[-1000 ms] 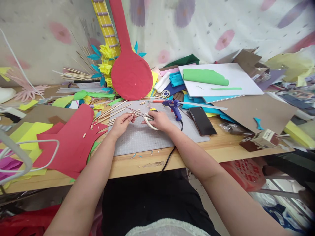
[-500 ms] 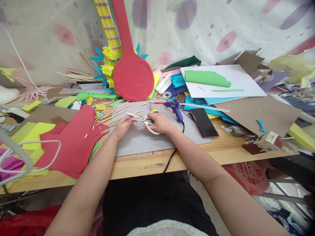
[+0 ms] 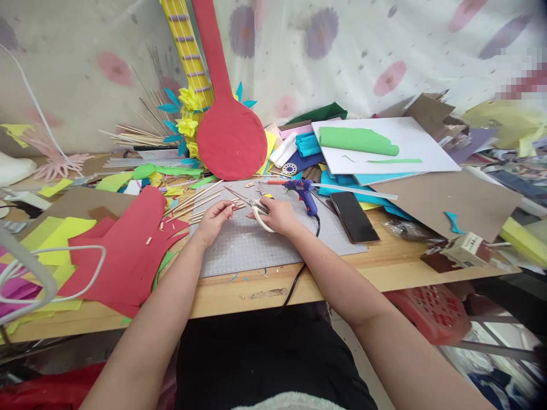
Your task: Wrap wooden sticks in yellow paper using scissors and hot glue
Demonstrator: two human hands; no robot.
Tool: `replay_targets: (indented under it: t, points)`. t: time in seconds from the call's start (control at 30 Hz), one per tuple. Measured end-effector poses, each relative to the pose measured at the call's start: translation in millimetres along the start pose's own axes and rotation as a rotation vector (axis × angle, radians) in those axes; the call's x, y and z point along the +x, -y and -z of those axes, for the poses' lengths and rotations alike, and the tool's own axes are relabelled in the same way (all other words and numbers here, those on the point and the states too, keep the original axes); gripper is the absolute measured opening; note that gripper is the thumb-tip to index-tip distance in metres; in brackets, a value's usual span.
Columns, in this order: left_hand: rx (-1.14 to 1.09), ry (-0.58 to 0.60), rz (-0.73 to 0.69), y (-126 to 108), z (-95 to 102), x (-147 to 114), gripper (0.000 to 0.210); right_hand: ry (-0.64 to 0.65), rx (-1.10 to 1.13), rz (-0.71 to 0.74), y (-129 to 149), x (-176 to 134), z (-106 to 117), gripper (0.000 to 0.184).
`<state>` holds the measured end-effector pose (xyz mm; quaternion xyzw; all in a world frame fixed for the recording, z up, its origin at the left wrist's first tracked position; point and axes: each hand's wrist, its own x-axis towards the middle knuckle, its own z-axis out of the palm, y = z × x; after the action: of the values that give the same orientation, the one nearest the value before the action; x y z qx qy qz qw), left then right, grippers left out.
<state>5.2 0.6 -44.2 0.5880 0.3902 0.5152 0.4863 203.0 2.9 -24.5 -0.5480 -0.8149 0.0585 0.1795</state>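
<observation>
My right hand [image 3: 280,216] is closed on white-handled scissors [image 3: 261,218]. The blades stand apart and point up and left, near my left fingers. My left hand [image 3: 213,221] is pinched on a thin wooden stick [image 3: 235,200], of which only a short end shows past the fingertips. Both hands are over a grey cutting mat [image 3: 239,250]. Several loose wooden sticks [image 3: 194,200] lie beyond my left hand, and short cut bits of stick [image 3: 249,184] lie behind the scissors. A blue glue gun [image 3: 304,193] rests just right of my right hand.
A phone [image 3: 354,216] lies right of the glue gun, whose black cord [image 3: 296,283] hangs over the table edge. A red cardboard banjo-like shape [image 3: 233,139] stands at the back. Red sheets [image 3: 123,250] lie left, a white board [image 3: 427,142] right.
The scissors have turned, so their blades now point further up and away from my left fingers. My left hand has shifted slightly, its fingertips now pinched around the stick end.
</observation>
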Motion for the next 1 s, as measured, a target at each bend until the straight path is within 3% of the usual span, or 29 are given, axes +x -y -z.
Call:
replay_targets:
  t: [0.27, 0.7, 0.77, 0.87, 0.93, 1.0]
  points:
    - [-0.017, -0.045, 0.019, 5, -0.4, 1, 0.034, 0.019, 0.043, 0.174, -3, -2, 3, 0.041]
    - [0.071, 0.004, 0.012, -3, 0.7, 1, 0.031, 0.074, -0.082, 0.056, 3, -3, 5, 0.044]
    - [0.088, 0.014, 0.000, -3, 1.3, 1, 0.029, 0.054, -0.079, 0.003, 2, -2, 5, 0.043]
    - [0.116, -0.010, -0.029, -2, 2.4, 1, 0.027, -0.007, -0.077, -0.189, -4, 2, 5, 0.042]
    - [0.114, -0.077, -0.050, 0, 3.9, 3, 0.026, -0.051, -0.076, -0.317, -11, 4, 4, 0.042]
    - [0.119, -0.170, -0.052, 1, 6.2, 9, 0.022, -0.087, -0.080, -0.352, -18, 6, 4, 0.040]
